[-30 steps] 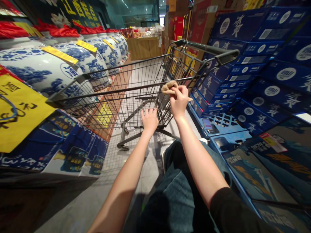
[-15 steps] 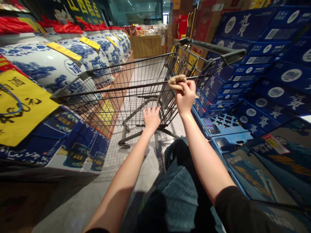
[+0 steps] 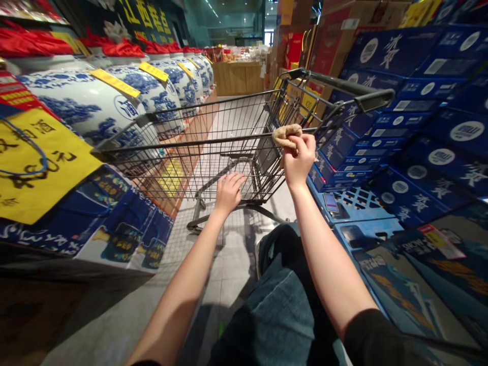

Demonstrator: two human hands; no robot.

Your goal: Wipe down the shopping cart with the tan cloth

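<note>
A dark wire shopping cart (image 3: 183, 140) stands sideways in front of me, its handle at the upper right. My right hand (image 3: 300, 160) is closed on a tan cloth (image 3: 286, 134), which lies against the cart's top side rail near the handle end. Lower down, my left hand (image 3: 229, 192) is at the cart's near side wires with its fingers apart and nothing in them. Whether its fingertips touch the wires is hard to tell.
Blue-and-white jars (image 3: 72, 101) with red cloth tops line the left, above blue boxes and a yellow sign (image 3: 41, 162). Stacked blue boxes (image 3: 385, 56) rise on the right, beside a light-blue pallet (image 3: 362, 201) bearing a phone (image 3: 330, 203).
My left hand has moved a little to the left along the cart's side, its fingers now pointing more to the right. My right hand still grips the cloth at the rail. The view has shifted slightly.
</note>
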